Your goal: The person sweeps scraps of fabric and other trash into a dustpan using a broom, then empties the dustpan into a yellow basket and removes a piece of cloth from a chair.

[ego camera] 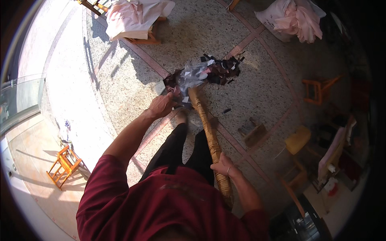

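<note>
My right hand (224, 164) is wrapped around the long, bound handle of a straw broom (208, 129). The broom slants up from beside my waist, and its far end meets a heap of scraps on the floor. At the near left of the heap, my left hand (162, 105) is closed on what appears to be a dustpan (160, 87), mostly hidden under scraps. Dark fabric scraps (223, 70), white bits and a crumpled clear plastic bag (193, 75) make up the heap. Its left part seems to lie on the pan, while the right part spreads over the floor.
Pale pink cloth (129, 18) covers a wooden stool at upper left. A stuffed bag (292, 19) stands at upper right. Wooden chairs (64, 165) (315, 90) flank the terrazzo floor (271, 78). A low stool (253, 134) is right of my legs.
</note>
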### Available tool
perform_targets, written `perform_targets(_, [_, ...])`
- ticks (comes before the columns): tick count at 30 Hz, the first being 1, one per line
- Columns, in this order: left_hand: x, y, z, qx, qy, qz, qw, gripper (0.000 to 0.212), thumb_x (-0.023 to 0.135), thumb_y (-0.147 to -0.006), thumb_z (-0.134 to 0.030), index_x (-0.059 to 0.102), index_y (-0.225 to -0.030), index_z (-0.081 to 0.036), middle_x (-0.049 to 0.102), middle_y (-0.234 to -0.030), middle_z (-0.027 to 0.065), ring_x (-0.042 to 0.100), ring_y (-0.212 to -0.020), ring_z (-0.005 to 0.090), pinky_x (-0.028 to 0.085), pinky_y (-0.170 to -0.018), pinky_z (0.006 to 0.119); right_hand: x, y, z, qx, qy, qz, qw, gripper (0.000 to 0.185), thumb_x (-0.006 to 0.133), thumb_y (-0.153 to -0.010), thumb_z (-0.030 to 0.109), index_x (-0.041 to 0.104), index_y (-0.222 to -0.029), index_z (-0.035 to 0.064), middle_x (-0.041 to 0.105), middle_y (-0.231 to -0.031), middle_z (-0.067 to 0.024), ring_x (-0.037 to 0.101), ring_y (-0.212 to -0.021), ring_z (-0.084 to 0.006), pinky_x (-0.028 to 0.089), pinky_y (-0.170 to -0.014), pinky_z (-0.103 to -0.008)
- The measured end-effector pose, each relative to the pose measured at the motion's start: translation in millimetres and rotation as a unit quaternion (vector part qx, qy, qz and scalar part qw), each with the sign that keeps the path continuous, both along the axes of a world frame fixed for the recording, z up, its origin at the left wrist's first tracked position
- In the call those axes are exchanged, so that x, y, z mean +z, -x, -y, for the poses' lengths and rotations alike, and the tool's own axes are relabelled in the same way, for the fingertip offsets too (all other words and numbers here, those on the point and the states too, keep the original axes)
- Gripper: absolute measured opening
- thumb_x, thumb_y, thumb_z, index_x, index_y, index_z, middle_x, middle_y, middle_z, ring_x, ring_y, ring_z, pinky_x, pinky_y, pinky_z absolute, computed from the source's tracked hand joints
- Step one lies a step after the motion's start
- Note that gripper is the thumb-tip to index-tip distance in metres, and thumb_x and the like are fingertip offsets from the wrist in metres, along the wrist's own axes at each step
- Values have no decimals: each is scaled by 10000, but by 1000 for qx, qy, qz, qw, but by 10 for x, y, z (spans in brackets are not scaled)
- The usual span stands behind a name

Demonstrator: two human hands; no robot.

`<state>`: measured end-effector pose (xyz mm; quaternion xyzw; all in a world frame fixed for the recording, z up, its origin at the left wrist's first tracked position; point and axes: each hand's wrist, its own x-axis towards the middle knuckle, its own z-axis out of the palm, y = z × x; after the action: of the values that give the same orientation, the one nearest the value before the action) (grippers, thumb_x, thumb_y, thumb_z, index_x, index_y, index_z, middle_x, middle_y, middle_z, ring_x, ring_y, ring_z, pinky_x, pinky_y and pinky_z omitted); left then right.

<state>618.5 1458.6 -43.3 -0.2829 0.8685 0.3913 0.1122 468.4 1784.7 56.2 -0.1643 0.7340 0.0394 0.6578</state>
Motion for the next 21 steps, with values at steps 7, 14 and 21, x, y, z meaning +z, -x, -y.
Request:
perform_targets(7, [-70, 11, -23, 22, 4, 17, 1000, 260, 561, -881, -264, 452, -952, -38, 587, -662, 223, 595, -691, 440, 444, -616, 523, 264, -111, 254, 159, 44, -27, 986, 952, 627, -647, 141, 112, -1379, -184, 563, -1101, -351, 597, -1034, -411, 500, -897, -412])
perform_targets(14, [-73, -13, -18, 38, 7, 28, 999, 246, 551, -890, -265, 470, -992, -57, 596, -685, 209, 599, -703, 425, 442, -620, 512, 176, 232, 460, 163, -55, -26, 985, 880, 643, -665, 145, 215, -1380, -137, 514, -1222, -309, 556, -1102, -403, 480, -909, -425])
perform_targets(21, [-101, 14, -31, 30, 29, 48, 998, 259, 553, -894, -295, 486, -984, -62, 604, -697, 197, 603, -709, 415, 444, -621, 503, 815, 531, -97, 115, -71, -104, 985, 968, 660, -668, 204, 148, -1438, -81, 540, -1217, -287, 570, -1095, -377, 467, -929, -414])
